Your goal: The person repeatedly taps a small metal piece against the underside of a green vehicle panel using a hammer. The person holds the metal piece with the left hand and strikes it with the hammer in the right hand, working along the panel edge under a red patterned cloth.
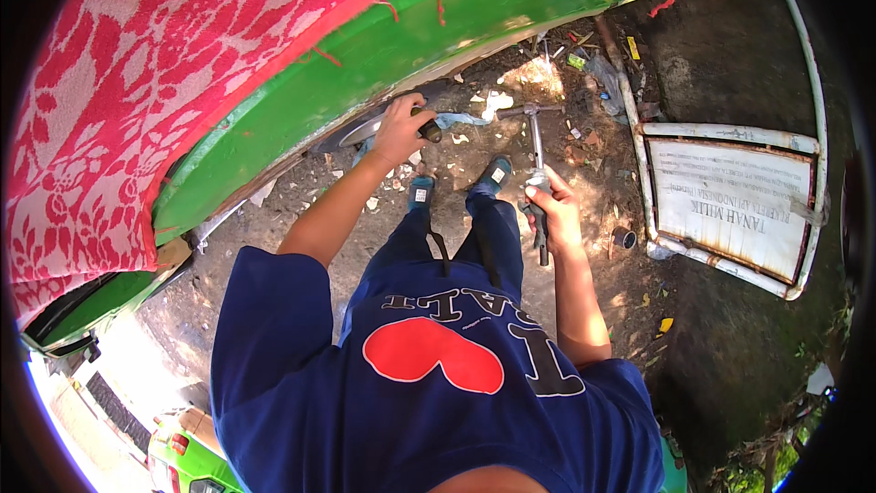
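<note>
At the lower edge of a green car body panel, my left hand is closed around a dark, rounded handle. A grey, curved flat piece shows beside that wrist; I cannot tell whether it joins the handle. My right hand grips a hammer with a T-shaped head and chrome shaft, held head away from me. Below its silver part, a black grip sticks out from under my fingers. Both hands are above the ground, in front of my body.
A red patterned cloth drapes over the car. On the right leans a white metal frame with a sign panel. Litter and a small can lie on the dirt ground around my feet. A bright green vehicle stands behind at lower left.
</note>
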The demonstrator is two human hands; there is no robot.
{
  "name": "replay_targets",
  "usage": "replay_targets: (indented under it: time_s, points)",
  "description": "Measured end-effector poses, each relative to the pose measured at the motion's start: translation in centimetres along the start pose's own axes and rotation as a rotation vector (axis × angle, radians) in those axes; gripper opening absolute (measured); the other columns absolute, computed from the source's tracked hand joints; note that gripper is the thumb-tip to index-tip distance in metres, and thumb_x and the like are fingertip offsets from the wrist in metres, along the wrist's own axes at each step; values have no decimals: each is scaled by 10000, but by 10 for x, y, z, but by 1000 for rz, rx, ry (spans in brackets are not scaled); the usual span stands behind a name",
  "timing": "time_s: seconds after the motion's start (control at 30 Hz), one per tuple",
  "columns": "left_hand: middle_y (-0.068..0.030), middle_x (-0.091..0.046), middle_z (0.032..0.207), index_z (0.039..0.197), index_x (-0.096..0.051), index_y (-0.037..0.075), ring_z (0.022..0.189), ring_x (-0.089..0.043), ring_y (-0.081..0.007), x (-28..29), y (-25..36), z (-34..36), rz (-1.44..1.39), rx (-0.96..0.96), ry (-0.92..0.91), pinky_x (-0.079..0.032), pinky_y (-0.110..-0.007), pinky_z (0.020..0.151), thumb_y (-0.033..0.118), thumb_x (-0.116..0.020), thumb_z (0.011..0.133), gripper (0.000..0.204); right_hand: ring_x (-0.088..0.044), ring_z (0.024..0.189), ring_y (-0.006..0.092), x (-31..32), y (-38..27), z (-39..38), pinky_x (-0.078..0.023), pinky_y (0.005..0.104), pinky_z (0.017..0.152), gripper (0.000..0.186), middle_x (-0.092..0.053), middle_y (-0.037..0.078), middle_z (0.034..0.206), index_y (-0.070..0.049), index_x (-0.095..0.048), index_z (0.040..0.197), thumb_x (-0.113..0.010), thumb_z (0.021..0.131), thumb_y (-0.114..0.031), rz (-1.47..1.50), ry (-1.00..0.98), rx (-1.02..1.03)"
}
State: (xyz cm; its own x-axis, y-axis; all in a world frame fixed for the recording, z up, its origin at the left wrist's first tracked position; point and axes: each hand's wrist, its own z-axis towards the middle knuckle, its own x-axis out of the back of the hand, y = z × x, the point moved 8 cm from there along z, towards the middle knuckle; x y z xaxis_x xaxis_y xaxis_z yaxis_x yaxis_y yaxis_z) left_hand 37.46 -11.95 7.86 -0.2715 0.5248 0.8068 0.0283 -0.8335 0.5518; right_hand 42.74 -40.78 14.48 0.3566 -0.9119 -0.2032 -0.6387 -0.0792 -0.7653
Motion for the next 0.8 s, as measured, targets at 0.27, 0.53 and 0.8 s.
replay_targets:
  time_s: [0.27,0.53,0.8]
  points:
    - [-92,-605,988,979,-621,74,1065,-592,-299,-45,-18,24,-179,-185,-225,-359,-463,1167,-60,-682,680,333,-540,484,124,0,23,21,-410,244,395,557,-620,46,777,-44,-549,1392,-701,856,-32,36,10,-23]
    - [-88,-592,949,981,-625,87,1025,-592,-317,-49,-17,32,-201,-273,-271,-332,-486,1187,-39,-697,702,315,-540,499,83,-4,45,38,-407,230,402,642,-653,24,801,24,-474,1436,-733,850,-23,56,9,19]
    - [-72,-593,941,961,-623,101,1016,-600,-293,-50,-22,34,-189,-285,-263,-311,-500,1203,-36,-703,712,295,-535,500,101,-21,36,36,-408,241,420,546,-617,28,759,-1,-530,1384,-694,863,7,70,-9,11]
